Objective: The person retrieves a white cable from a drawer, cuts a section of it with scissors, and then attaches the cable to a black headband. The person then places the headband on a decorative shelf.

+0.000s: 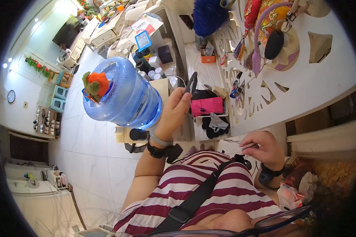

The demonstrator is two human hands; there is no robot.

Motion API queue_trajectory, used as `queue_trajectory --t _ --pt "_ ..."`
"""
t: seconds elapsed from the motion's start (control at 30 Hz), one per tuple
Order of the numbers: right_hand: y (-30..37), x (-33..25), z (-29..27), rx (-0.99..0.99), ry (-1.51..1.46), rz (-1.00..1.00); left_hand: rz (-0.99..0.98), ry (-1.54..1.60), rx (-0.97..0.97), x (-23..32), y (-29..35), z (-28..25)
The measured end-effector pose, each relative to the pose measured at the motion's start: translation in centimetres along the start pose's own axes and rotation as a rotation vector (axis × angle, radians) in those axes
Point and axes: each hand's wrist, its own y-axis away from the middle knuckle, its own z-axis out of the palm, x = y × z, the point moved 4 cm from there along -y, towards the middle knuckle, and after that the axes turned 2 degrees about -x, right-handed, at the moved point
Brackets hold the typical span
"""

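My left hand (173,112) is raised beside a big blue water jug (124,96), its fingers closed on a dark, narrow loop (192,82) whose kind I cannot make out. Lower down on the right, my right hand (265,148) is pinched in front of my striped shirt. A thin, pale, pointed thing (233,141) sticks out from its fingertips toward the left; it is too small to name. Between the two hands, a bright pink pouch (207,106) lies on the shelf, with black and grey cloth (217,124) just below it.
An orange and green cloth piece (97,85) sits on the jug's top. Bottles and cups (156,73) crowd behind the jug. On the right stands a white cut-out panel (273,94) hung with bags, a purple hoop and tassels. An orange box (208,58) is farther back.
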Motion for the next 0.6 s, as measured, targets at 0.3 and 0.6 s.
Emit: queue_trajectory --t 0.3,0.6 --pt "-1.1 0.7 1.2 -0.288 0.154 -0.33 0.448 0.334 -0.079 4.3 1.0 -0.3" --pt "1.1 1.9 1.0 -0.197 0.237 -0.34 0.372 0.001 0.073 4.1 -5.9 0.1"
